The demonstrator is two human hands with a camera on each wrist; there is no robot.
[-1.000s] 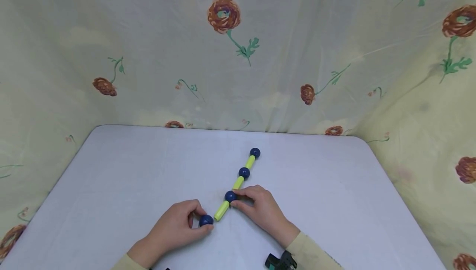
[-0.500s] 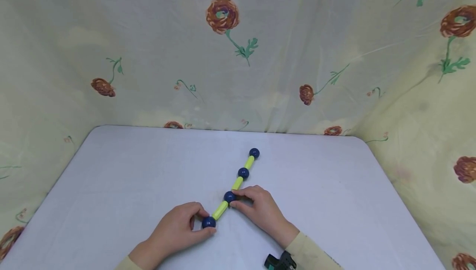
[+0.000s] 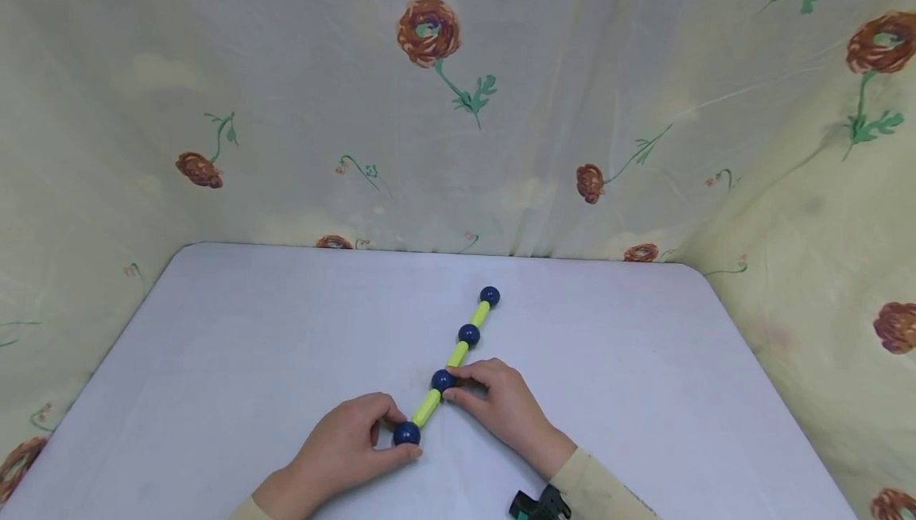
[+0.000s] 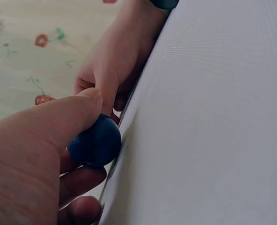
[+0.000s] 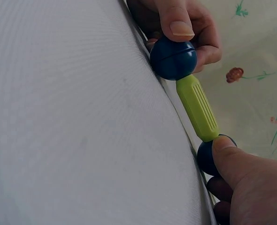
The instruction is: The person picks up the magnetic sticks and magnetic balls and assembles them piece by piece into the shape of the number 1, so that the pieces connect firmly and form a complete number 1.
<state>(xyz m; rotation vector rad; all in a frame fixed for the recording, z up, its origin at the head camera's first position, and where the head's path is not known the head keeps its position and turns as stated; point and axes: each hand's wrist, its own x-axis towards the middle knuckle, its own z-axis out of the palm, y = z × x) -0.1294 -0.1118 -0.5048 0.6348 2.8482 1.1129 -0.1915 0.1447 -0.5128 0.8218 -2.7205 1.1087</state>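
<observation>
A chain of several dark blue balls joined by three lime-green rods runs slantwise over the white table [image 3: 608,377]. My left hand [image 3: 343,444] pinches the nearest blue ball [image 3: 407,433] between thumb and fingers; that ball also shows in the left wrist view [image 4: 95,141]. The ribbed green rod [image 5: 197,108] touches it and reaches to another blue ball [image 3: 443,380], which my right hand [image 3: 504,405] pinches. Beyond lie a green rod [image 3: 457,355], a blue ball [image 3: 468,335], a further green rod [image 3: 480,314] and the far-end blue ball [image 3: 490,296].
A flower-patterned cloth [image 3: 300,91] hangs behind and at both sides of the table. A black device [image 3: 540,504] sits by the right wrist at the lower edge of the head view.
One second ago the left hand's ball stood apart from the near rod's end. It has moved slightly right and now touches the rod. The right hand has stayed in place.
</observation>
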